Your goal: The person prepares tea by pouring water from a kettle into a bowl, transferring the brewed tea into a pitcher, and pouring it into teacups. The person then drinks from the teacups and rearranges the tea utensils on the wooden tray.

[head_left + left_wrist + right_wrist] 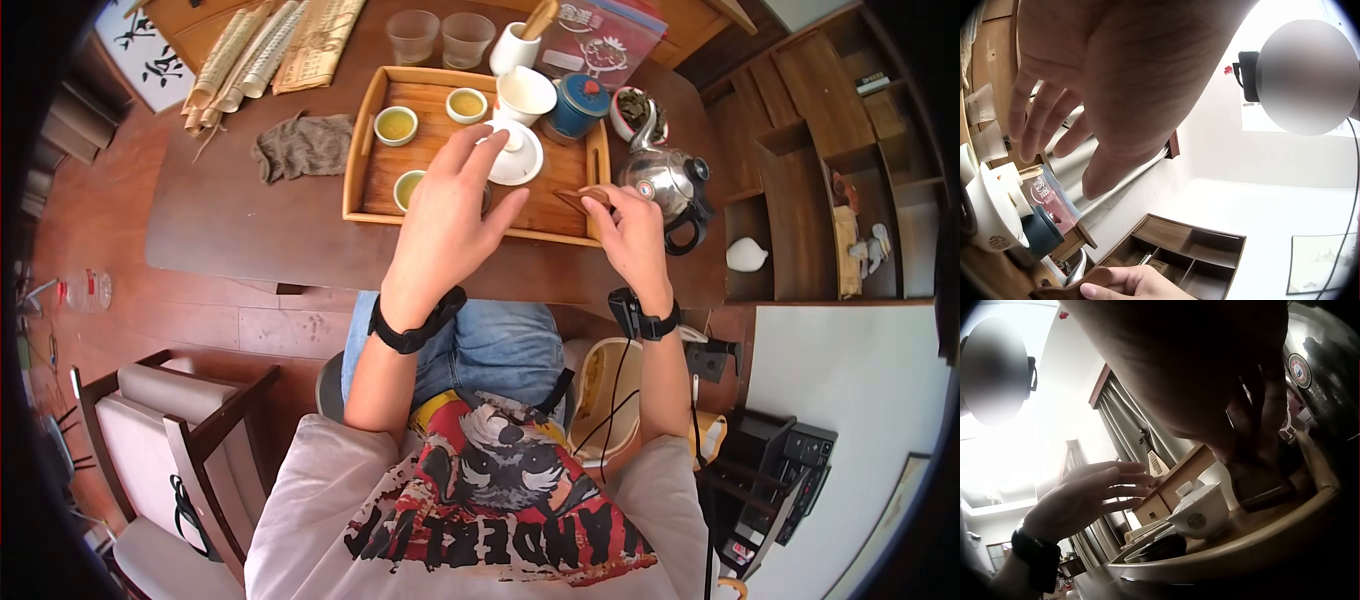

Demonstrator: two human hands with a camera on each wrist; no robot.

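My left hand (452, 215) hovers over the front of the wooden tray (357, 170), fingers extended and holding nothing. In the head view its fingers overlap the edge of a white lidded tea bowl (518, 170). My right hand (632, 230), at the tray's right end, pinches a brown wooden tool (572, 200) that tapers to a point; I cannot tell its exact kind. The lidded bowl (1200, 515) stands upright with its lid on, beside a dark cup (1163, 548). Small cups of yellow tea (397, 124) and a white pitcher (525, 97) sit on the tray.
A blue canister (577, 108) stands in the tray's back right corner. Right of the tray are a steel kettle (660, 180) and a bowl of leaves (637, 110). A brown cloth (303, 147) lies to the left. Two glasses (413, 38) and rolled papers (240, 55) stand behind.
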